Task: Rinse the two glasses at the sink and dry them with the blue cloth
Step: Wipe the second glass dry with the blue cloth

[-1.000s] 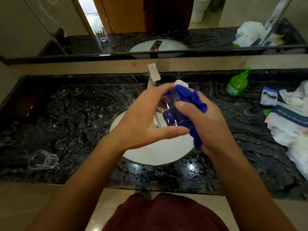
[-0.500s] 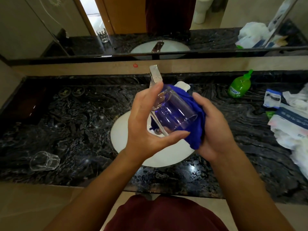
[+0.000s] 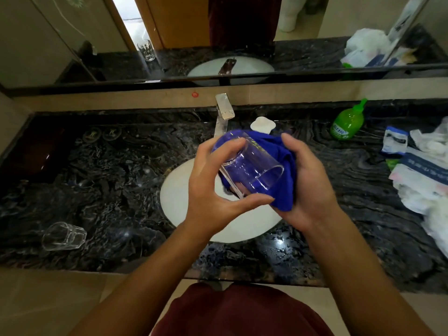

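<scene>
My left hand (image 3: 211, 190) grips a clear glass (image 3: 252, 166) above the white sink (image 3: 179, 204), tilted with its mouth facing down and right. My right hand (image 3: 308, 180) presses the blue cloth (image 3: 278, 151) against the glass's far side, cupping it from the right. A second clear glass (image 3: 63, 236) lies on its side on the dark marble counter (image 3: 109, 190) at the front left, apart from both hands.
The chrome tap (image 3: 224, 112) stands behind the sink, a white plug (image 3: 263, 124) beside it. A green soap bottle (image 3: 348, 122) sits at the back right. Plastic bags and packets (image 3: 426, 170) crowd the counter's right end. A mirror runs along the back wall.
The cloth has come out of the glass and now wraps its outer side. My left hand has turned the glass so its mouth points down and right.
</scene>
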The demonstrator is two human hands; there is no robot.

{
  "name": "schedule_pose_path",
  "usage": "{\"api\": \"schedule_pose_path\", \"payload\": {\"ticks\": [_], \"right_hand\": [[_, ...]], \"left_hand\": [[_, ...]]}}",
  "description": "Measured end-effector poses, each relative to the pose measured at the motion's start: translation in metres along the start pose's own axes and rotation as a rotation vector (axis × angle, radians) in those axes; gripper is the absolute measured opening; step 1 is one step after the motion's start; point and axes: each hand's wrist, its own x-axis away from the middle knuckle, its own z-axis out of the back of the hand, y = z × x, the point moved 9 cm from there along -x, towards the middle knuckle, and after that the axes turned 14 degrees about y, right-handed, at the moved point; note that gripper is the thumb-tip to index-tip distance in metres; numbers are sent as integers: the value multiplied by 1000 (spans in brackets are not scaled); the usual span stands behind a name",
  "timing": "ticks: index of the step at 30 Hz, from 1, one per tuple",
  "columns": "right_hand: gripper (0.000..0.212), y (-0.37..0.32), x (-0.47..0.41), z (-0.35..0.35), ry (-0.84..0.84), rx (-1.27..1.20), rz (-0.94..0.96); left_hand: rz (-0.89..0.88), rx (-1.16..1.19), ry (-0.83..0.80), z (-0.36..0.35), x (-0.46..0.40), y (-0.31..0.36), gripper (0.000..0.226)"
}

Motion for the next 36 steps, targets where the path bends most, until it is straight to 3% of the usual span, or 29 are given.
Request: {"api": "schedule_pose_path", "payload": {"ticks": [5, 10, 13, 15, 19, 23, 28, 32, 36], "right_hand": [[42, 18, 2, 4, 18, 55, -43], [20, 13, -4, 20, 59, 112, 33], [29, 3, -9, 31, 91, 336, 60], [32, -3, -8, 30, 84, 471, 74], [31, -15, -4, 21, 40, 375, 87], [58, -11, 7, 5, -50, 74, 41], [60, 7, 13, 11, 19, 132, 40], [52, 0, 16, 18, 109, 372, 147], [50, -19, 23, 22, 140, 312, 222]], "left_hand": [[31, 7, -34, 2, -8, -6, 92], [108, -25, -338, -3, -14, -9, 91], [62, -111, -555, -7, -17, -8, 94], [95, -84, -590, -10, -15, -9, 98], [66, -45, -427, -11, -11, -6, 96], [105, 34, -140, -6, -11, -10, 92], [218, 100, -36, -1, -4, -21, 86], [348, 171, -16, 5, 0, -29, 85], [617, 432, 126, 10, 1, -41, 84]]}}
